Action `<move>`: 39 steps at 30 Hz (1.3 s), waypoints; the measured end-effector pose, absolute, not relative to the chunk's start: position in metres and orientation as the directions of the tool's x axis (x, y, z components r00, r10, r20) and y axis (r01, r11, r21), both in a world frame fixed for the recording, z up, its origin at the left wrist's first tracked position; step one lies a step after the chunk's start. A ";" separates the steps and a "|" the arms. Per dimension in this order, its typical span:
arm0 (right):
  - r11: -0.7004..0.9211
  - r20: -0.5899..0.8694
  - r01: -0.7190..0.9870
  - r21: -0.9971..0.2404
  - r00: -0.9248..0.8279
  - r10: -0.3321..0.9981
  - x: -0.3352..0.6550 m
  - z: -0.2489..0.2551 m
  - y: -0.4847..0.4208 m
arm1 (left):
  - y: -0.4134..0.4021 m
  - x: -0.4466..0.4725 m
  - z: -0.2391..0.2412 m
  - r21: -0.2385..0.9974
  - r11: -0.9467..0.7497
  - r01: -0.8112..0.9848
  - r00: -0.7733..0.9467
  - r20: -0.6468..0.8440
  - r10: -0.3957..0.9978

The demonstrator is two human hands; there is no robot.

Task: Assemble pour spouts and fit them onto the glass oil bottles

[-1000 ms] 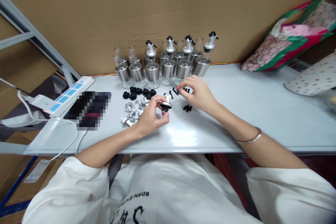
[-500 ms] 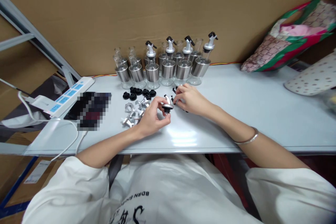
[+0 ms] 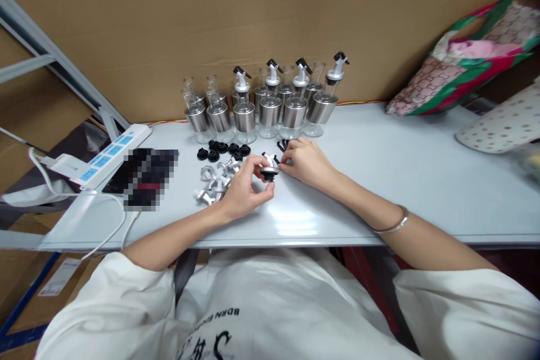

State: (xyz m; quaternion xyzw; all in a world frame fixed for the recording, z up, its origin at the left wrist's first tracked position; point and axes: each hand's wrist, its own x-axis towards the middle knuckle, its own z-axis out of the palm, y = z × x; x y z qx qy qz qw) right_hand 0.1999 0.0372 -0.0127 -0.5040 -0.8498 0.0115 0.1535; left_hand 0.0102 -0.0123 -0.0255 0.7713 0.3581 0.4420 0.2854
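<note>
1. Left hand: we rest the forearm on the table. The fingers curl closed around a silver spout and hold it just above the tabletop, in front of the bottles.
2. Right hand: we bring it in from the right with the wrist low. Thumb and forefinger are pinched shut on a small black clip, which is pressed against the top of the spout. The other fingers are half curled.
3. Change: one second ago the right hand was further back, picking at the loose clips near the bottles. It has since moved to the spout. The left hand has kept its grip and barely shifted.
4. Surroundings: black plugs and spare spouts lie just left of the left hand.
5. Writing: the shirt reads "BDRN", seen upside down. The print below it is not legible.
</note>
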 end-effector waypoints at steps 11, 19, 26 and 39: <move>0.502 0.349 0.769 -0.396 -0.379 0.857 0.200 -0.009 0.036 | -0.014 0.008 -0.018 0.641 -0.654 0.402 0.437 0.493 0.752; 0.603 0.573 0.630 -0.490 -0.289 0.767 0.195 0.002 0.027 | -0.012 0.008 -0.020 0.643 -0.669 0.373 0.443 0.510 0.737; 0.673 0.629 0.617 -0.408 -0.344 0.697 0.195 0.002 0.025 | -0.009 0.008 -0.022 0.649 -0.657 0.384 0.425 0.507 0.750; 0.776 0.714 0.536 -0.333 -0.394 0.578 0.196 -0.001 0.027 | -0.009 0.008 -0.026 0.582 -0.662 0.473 0.344 0.569 0.747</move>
